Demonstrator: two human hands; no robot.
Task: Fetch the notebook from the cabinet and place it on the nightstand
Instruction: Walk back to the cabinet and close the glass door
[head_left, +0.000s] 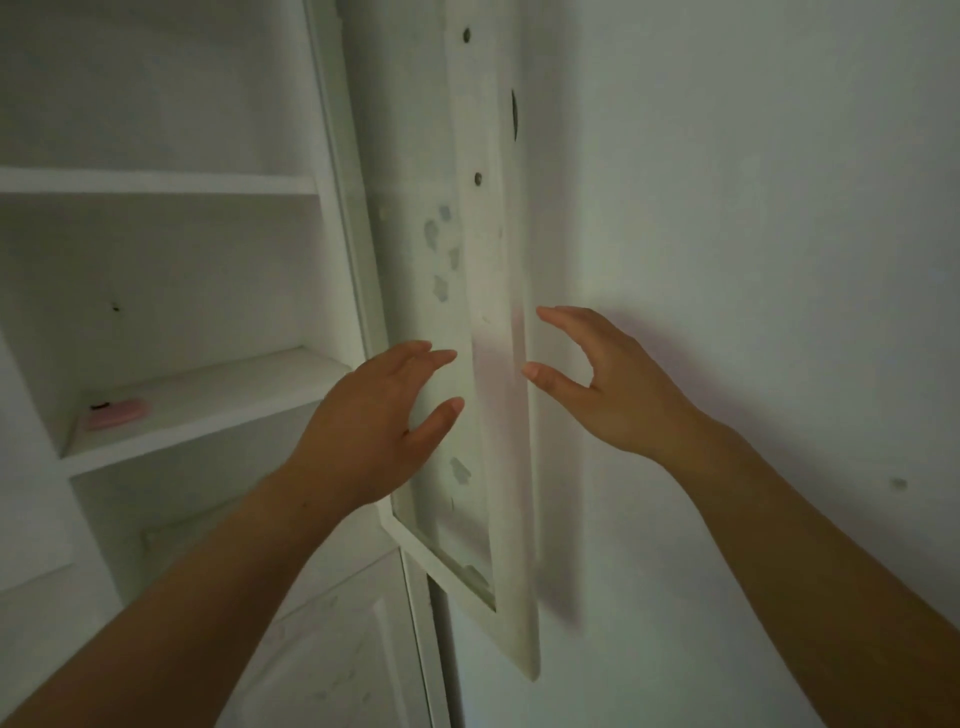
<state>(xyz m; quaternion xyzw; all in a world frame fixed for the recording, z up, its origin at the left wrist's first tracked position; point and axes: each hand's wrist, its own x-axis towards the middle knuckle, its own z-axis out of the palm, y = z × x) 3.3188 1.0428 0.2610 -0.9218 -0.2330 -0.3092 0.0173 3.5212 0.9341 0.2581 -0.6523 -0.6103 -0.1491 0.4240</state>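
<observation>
White cabinet door (498, 364) | left hand (363, 431), right hand (608, 384) spread empty | pink notebook (117, 413), maybe, shelved

No text, label, brand or number can be read anywhere. The glass cabinet door (457, 322) bears pale blotches, perhaps sticker remains, but no letters show. The pink thing (117, 413) on the shelf (218, 400) is too dim to show any print.
</observation>
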